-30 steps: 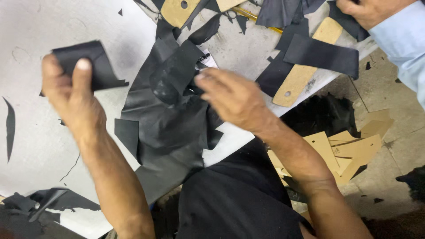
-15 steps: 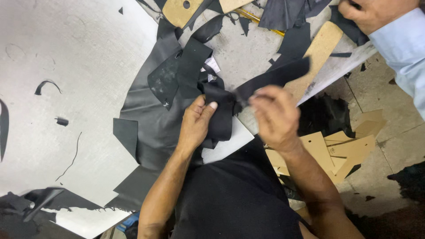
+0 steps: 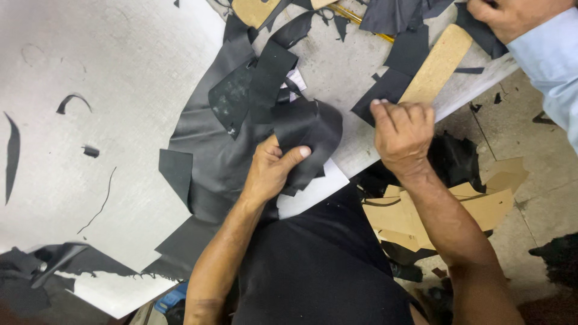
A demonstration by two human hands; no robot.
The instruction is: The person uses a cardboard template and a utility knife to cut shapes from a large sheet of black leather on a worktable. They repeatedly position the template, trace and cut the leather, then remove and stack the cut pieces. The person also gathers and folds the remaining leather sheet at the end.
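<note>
Left hand [image 3: 268,171] grip is closed w/ thumb on top of a small stack of black leather cut pieces [image 3: 307,135], pinched at the near edge of the white tabletop [image 3: 72,102]. The stack hangs partly past the edge, over the lap. Risk: thumb holds only one corner, so lower pieces can slide out and drop to the floor, where tan cardboard patterns [image 3: 481,204] and black scraps already lie; a good piece would mix w/ waste there.

Right hand [image 3: 402,133] is a fist w/ fingers curled down at the tabletop edge; I cannot tell if it holds anything, the palm is hidden. It sits just beside a long tan cardboard pattern strip [image 3: 436,63] that overhangs the edge. A knock from this hand could tip the strip off.

Under the stack lies a large black leather sheet [image 3: 211,156], w/ more cut shapes on it. Pulling the stack could drag them and lose their order.

Far side: another person's hand [image 3: 512,15] in a light blue sleeve [image 3: 551,66] works on dark pieces near the top right. Both reach the same pile area, so pieces may get swapped or snagged.
</note>
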